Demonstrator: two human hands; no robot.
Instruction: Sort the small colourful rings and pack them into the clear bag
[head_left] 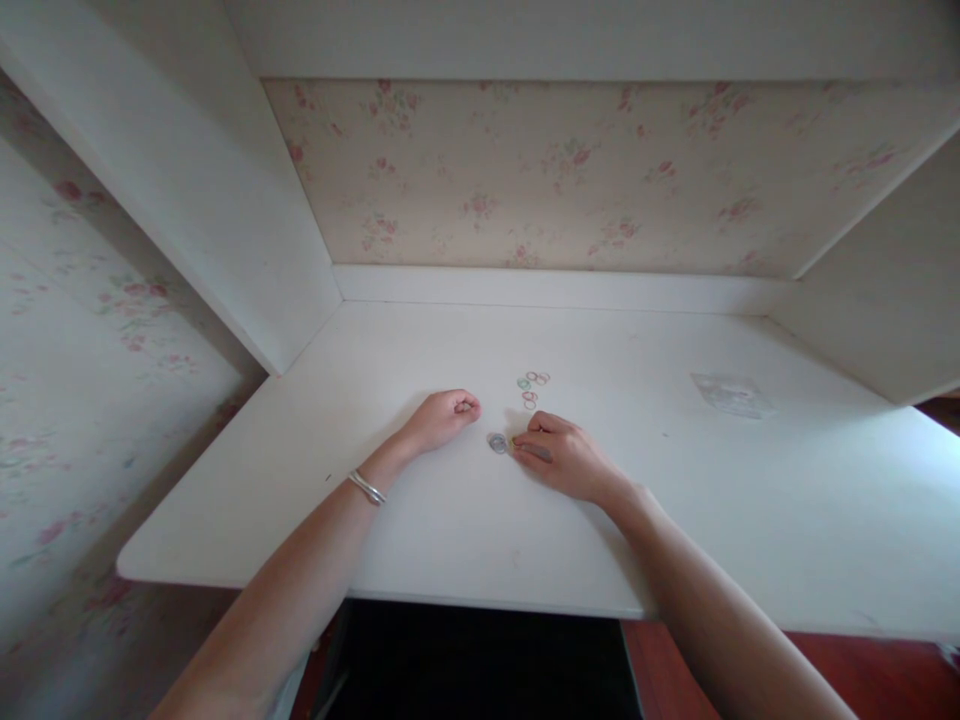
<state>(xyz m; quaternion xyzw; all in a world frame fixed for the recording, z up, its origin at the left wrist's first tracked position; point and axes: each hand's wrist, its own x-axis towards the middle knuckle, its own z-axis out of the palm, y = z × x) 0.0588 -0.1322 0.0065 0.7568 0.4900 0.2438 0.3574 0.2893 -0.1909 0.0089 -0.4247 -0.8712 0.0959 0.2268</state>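
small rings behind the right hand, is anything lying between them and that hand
Nothing visible does. The small rings lie on bare white desk just beyond the right hand. The grey ring sits off to the side, at that hand's fingertips.

soft daylight from right, dim left side, mild blur, wide-angle bending at edges.

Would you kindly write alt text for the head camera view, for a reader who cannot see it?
A person's right hand touches small rings on a white desk, while the left hand, loosely curled, rests nearby. More small coloured rings lie just beyond, a clear plastic bag farther right, floral wallpaper behind.
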